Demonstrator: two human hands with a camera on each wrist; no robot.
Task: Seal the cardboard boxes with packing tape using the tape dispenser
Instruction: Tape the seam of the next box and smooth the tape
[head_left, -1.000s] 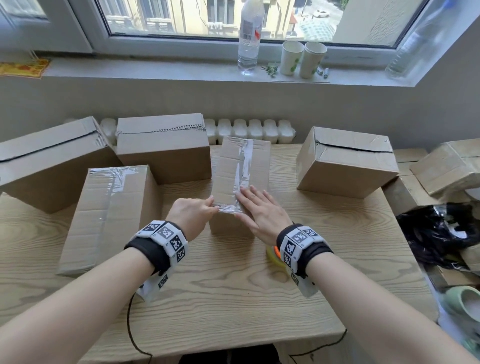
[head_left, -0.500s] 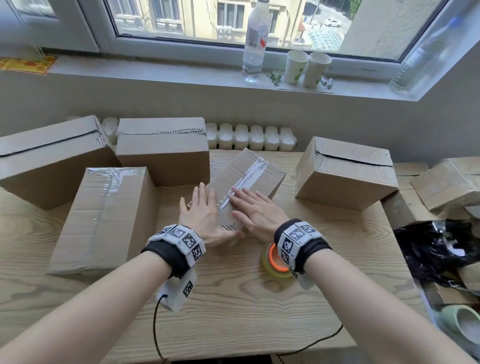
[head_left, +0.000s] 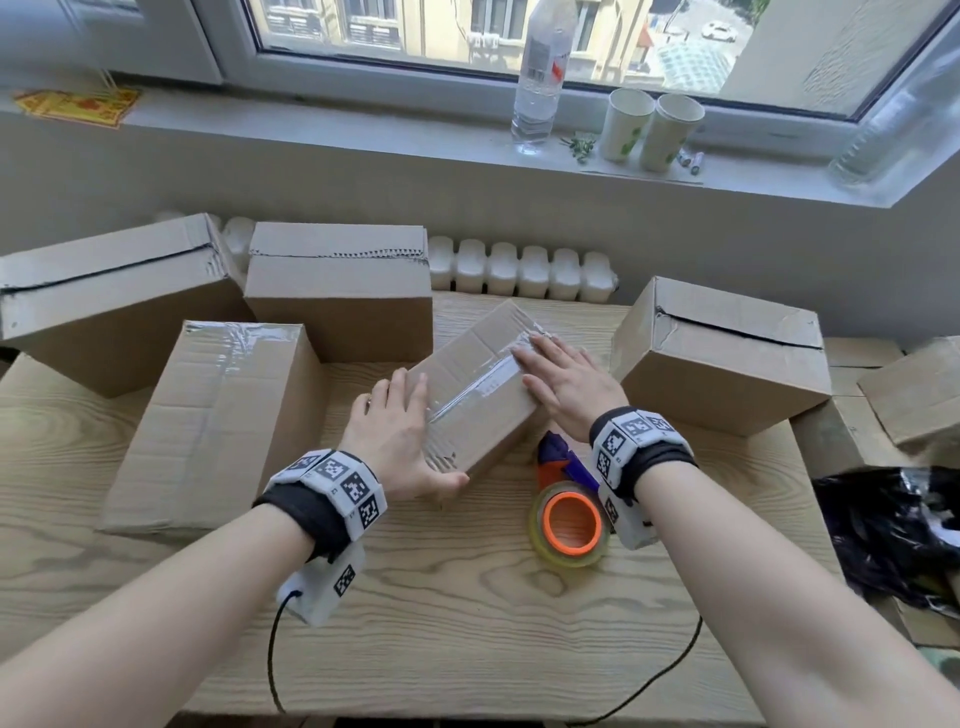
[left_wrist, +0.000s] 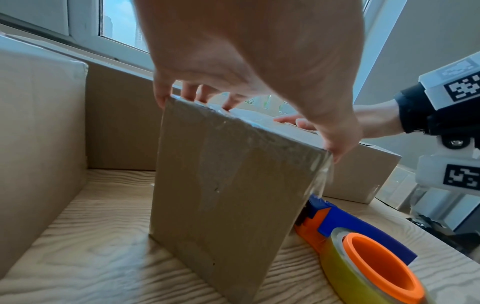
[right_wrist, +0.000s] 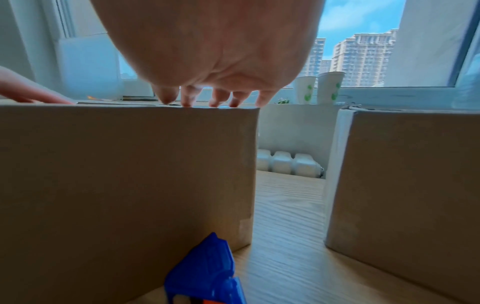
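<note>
A small cardboard box (head_left: 470, 387) lies diagonally mid-table, with clear tape along its top seam and down its near end (left_wrist: 228, 195). My left hand (head_left: 395, 431) lies flat on the near-left end of its top, with the thumb against the near end face. My right hand (head_left: 566, 384) presses flat on the taped far-right part, fingers straight (right_wrist: 213, 51). The tape dispenser (head_left: 569, 522), with an orange core, a blue body and a clear roll, lies on the table just right of the box's near end (left_wrist: 376, 265), under my right wrist. Neither hand touches it.
A larger taped box (head_left: 208, 426) lies close on the left. Two boxes (head_left: 104, 301) (head_left: 337, 291) stand behind it, and another box (head_left: 722, 364) stands close on the right. More boxes (head_left: 909, 395) and a black bag (head_left: 893, 535) sit off the table's right edge. A bottle (head_left: 540, 78) stands on the windowsill.
The small box has turned from lengthwise to diagonal. My left hand went from pinching the tape end to lying flat on the near end. My right hand slid farther along the tape.
</note>
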